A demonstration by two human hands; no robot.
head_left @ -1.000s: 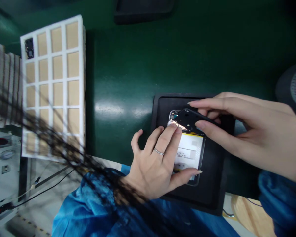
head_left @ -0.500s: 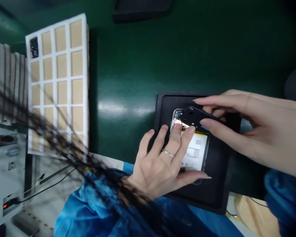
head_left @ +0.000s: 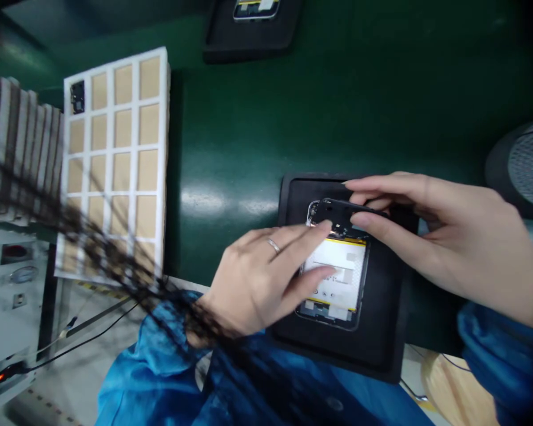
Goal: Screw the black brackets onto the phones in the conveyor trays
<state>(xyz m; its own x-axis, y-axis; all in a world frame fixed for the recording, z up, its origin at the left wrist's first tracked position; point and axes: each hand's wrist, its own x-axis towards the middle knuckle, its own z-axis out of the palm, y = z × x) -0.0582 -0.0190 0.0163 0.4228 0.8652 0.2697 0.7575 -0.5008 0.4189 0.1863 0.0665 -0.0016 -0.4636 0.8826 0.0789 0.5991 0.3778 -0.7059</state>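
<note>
An opened phone with a white battery and yellow tape strips lies in a black tray. Between thumb and fingers, my right hand pinches a black plastic phone cover piece, holding it tilted over the phone's upper end. My left hand reaches in from the left with its fingers stretched and the thumb apart. Its index fingertip touches the lower left edge of the cover piece, and its thumb lies over the battery. The board area beneath the cover piece is mostly hidden.
At left stands a white foam grid tray with a similar black part in one corner cell. Stacked foam trays are beside it. Another black tray holds a phone at the back. Blurred dark strands cross the lower left.
My left hand has drawn back leftward and turned, uncovering the battery and the phone's lower end. The cover piece has moved left and lower over the phone's top. The camera view has shifted.
</note>
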